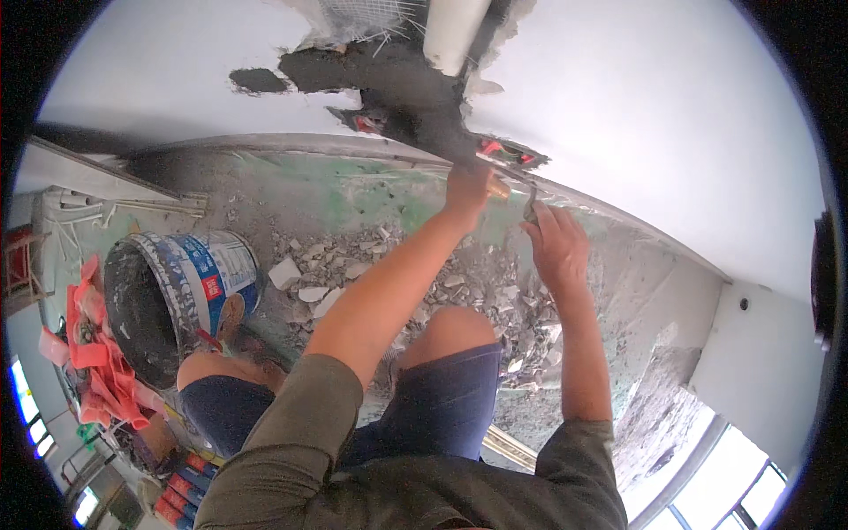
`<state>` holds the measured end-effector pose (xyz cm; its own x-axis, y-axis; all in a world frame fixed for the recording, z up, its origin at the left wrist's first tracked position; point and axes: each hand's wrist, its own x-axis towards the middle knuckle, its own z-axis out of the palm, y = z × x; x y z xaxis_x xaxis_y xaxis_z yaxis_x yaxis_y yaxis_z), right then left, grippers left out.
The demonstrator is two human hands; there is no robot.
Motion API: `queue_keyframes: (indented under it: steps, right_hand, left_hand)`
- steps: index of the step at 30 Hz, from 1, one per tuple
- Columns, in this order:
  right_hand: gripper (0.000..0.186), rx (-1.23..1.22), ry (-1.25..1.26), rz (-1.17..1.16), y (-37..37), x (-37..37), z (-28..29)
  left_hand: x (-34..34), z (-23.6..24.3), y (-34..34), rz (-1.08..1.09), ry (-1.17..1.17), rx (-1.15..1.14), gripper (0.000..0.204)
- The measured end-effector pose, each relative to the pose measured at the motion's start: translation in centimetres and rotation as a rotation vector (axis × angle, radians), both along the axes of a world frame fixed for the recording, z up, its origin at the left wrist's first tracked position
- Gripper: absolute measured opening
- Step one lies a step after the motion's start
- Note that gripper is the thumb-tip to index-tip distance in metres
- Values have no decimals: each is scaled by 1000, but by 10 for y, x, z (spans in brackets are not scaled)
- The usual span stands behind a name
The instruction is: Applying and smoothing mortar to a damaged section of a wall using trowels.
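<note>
My left hand [466,196] is closed around a tool with a short wooden handle [499,188], close to the wall's lower edge. The tool's working end is hidden by the hand. My right hand [560,246], a little to the right, has its fingers pinched on a small, thin grey piece [532,205] whose kind I cannot make out. In front of both hands, a dark, wet-looking mortar patch [397,84] covers part of the white wall [636,97]. Red bits [491,147] show in narrow gaps along the patch's lower border.
A white pipe [455,35] and white mesh [367,13] meet the patch. Broken rubble [349,269] lies on the floor before my knees. At left stand a large mortar-smeared bucket [231,265], crumpled red-orange sheeting [106,367] and a leaning board [97,172].
</note>
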<state>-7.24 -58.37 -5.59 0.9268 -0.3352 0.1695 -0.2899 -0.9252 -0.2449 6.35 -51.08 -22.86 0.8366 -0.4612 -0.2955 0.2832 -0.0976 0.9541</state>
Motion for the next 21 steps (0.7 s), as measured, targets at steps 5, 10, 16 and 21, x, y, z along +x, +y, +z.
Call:
queue_keyframes:
  steps: [5,10,16,21]
  right_hand:
    - [33,-49,68,183,-9,44,-13]
    - [34,-97,37,71,-30,37,-3]
    - [34,112,-3,-174,20,39,2]
    - [32,77,-39,-112,26,28,14]
  left_hand:
    - [14,-19,21,113,-197,-202,24]
    - [-14,31,-13,124,153,-126,25]
    - [-12,10,-2,112,-89,-140,25]
    - [0,-2,15,111,-181,-137,24]
